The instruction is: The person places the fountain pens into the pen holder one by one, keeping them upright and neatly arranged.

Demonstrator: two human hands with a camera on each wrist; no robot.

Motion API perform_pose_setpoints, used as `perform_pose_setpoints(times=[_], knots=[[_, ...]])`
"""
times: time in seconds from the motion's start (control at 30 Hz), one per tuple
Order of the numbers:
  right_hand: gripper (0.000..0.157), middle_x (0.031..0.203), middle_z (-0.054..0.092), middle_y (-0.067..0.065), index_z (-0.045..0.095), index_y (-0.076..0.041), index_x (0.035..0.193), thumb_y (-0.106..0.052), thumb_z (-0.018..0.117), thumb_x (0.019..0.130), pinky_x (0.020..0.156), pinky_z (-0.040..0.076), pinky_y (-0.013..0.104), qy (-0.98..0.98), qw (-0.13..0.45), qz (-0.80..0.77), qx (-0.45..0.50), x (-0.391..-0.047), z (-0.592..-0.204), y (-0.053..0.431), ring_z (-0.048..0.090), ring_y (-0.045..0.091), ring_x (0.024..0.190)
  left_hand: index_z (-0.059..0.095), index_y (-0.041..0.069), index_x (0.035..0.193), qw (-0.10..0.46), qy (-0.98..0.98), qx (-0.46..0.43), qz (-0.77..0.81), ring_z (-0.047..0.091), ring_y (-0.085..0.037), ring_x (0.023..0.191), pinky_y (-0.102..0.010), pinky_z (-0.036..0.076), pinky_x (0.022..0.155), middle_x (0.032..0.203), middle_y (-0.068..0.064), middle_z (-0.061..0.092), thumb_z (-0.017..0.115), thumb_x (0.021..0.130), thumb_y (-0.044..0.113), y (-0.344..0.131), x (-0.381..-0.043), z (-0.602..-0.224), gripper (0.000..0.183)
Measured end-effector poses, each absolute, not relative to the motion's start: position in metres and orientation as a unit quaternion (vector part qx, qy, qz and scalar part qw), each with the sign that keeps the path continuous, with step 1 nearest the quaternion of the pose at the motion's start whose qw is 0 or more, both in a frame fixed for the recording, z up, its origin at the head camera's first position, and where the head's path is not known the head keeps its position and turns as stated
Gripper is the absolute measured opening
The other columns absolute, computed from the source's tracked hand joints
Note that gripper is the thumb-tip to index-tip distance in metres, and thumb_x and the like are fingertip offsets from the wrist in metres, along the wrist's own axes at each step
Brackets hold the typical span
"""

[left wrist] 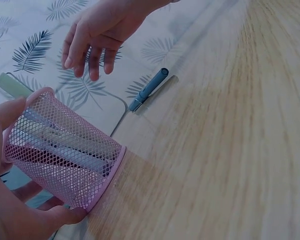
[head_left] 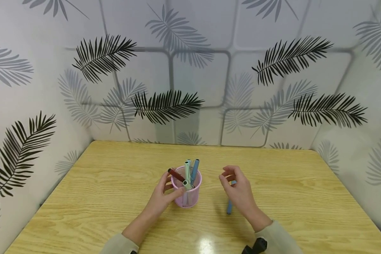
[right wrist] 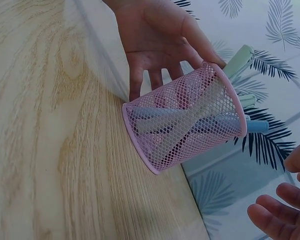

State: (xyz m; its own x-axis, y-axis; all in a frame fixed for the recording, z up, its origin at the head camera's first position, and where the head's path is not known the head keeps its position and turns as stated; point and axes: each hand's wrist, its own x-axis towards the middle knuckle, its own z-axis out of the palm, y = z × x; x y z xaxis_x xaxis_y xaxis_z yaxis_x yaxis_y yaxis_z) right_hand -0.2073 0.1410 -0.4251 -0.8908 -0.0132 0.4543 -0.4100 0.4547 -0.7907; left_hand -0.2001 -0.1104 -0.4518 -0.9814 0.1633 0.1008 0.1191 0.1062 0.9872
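Observation:
A pink mesh pen cup (head_left: 195, 197) stands upright on the table with several pens in it. Among them are a dark red pen (head_left: 176, 175), a pale green pen (head_left: 187, 170) and a blue pen (head_left: 195, 170), all leaning at different angles. My left hand (head_left: 160, 198) holds the cup from its left side, thumb near the front rim and fingers round the back. To the right of the cup, my right hand (head_left: 240, 190) hovers with loosely bent fingers and nothing in them. Under it lies a single blue pen (left wrist: 150, 89) on the wood, partly hidden in the head view.
The wooden table (head_left: 114, 169) reaches back to a wall (head_left: 203, 127) patterned with leaves, and similar panels rise on the left and right. A dark wrist strap (head_left: 255, 246) shows at the right sleeve.

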Motion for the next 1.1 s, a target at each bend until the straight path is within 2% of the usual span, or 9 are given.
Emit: perform_pose_setpoints(times=[0.4, 0.57, 0.7, 0.93, 1.1], knots=[[0.025, 0.096, 0.059, 0.008, 0.054, -0.005, 0.112, -0.012, 0.063, 0.089, 0.06, 0.048, 0.028, -0.861, 0.176, 0.47, 0.085, -0.212, -0.424, 0.158, 0.058, 0.022, 0.079, 0.033, 0.028, 0.142, 0.022, 0.743, 0.098, 0.661, 0.045, -0.031, 0.117, -0.047, 0.043, 0.091, 0.132, -0.008, 0.043, 0.068, 0.084, 0.031, -0.11, -0.202, -0.453, 0.068], [0.027, 0.096, 0.057, 0.012, 0.052, -0.002, 0.113, -0.012, 0.062, 0.089, 0.056, 0.049, 0.028, -0.87, 0.136, 0.471, 0.053, -0.215, -0.427, 0.163, 0.058, 0.025, 0.077, 0.032, 0.026, 0.143, 0.018, 0.742, 0.099, 0.662, 0.044, -0.031, 0.118, -0.048, 0.042, 0.091, 0.133, -0.007, 0.043, 0.067, 0.085, 0.03, -0.11, -0.201, -0.454, 0.068], [0.029, 0.098, 0.056, 0.016, 0.05, -0.001, 0.115, -0.013, 0.061, 0.09, 0.053, 0.052, 0.03, -0.868, 0.102, 0.485, 0.033, -0.217, -0.43, 0.165, 0.058, 0.024, 0.075, 0.032, 0.029, 0.142, 0.013, 0.741, 0.1, 0.664, 0.044, -0.031, 0.118, -0.048, 0.043, 0.091, 0.133, -0.008, 0.042, 0.067, 0.085, 0.03, -0.109, -0.201, -0.453, 0.067], [0.03, 0.097, 0.054, 0.016, 0.048, 0.001, 0.116, -0.014, 0.058, 0.091, 0.052, 0.051, 0.031, -0.873, 0.063, 0.483, 0.005, -0.217, -0.432, 0.168, 0.057, 0.02, 0.07, 0.032, 0.024, 0.144, 0.012, 0.741, 0.099, 0.664, 0.044, -0.031, 0.118, -0.048, 0.042, 0.091, 0.133, -0.008, 0.043, 0.067, 0.085, 0.029, -0.108, -0.201, -0.454, 0.069], [0.034, 0.103, 0.051, 0.022, 0.046, 0.005, 0.117, -0.014, 0.057, 0.091, 0.051, 0.052, 0.032, -0.878, 0.045, 0.477, -0.008, -0.217, -0.435, 0.17, 0.058, 0.021, 0.065, 0.033, 0.027, 0.142, 0.015, 0.742, 0.098, 0.663, 0.044, -0.031, 0.118, -0.047, 0.042, 0.091, 0.133, -0.008, 0.042, 0.067, 0.086, 0.03, -0.109, -0.202, -0.454, 0.066]])
